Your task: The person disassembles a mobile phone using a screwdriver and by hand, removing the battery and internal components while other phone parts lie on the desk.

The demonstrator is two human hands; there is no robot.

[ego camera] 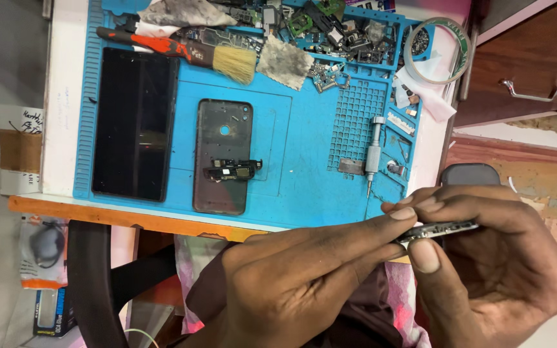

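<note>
We hold a thin, silver-edged phone frame or board (pixel 438 230) edge-on between both hands, below the lower right corner of the blue silicone repair mat (pixel 304 167) and off the front edge of the bench. Our right hand (pixel 498 258) wraps it from the far side, thumb pressed on its near edge and fingertips (pixel 420 206) curled over the top. Our left hand (pixel 291 283) pinches toward the same edge with forefinger and thumb extended; whether a small tool sits between those fingertips we cannot tell, as the contact point is hidden.

To do this well, we judge that the right hand should brace firmly while the left works with light pressure along the seam, since a part this thin could flex or crack. Working over the lap rather than over the mat risks dropping small pieces; moving back above the mat would be safer.

On the mat, the dark grey phone back cover (pixel 222 154) lies near the centre with a small black component strip (pixel 233 170) across it. Left of it on the mat lies a large black glass screen panel (pixel 133 122). A grey metal precision screwdriver (pixel 373 151) rests at the mat's right side, close to our hands. Along the mat's upper edge are a red-handled bristle brush (pixel 188 55), grey rags (pixel 285 61) and scattered circuit parts (pixel 330 29). A roll of clear tape (pixel 438 50) sits off the mat's upper right corner.
</note>
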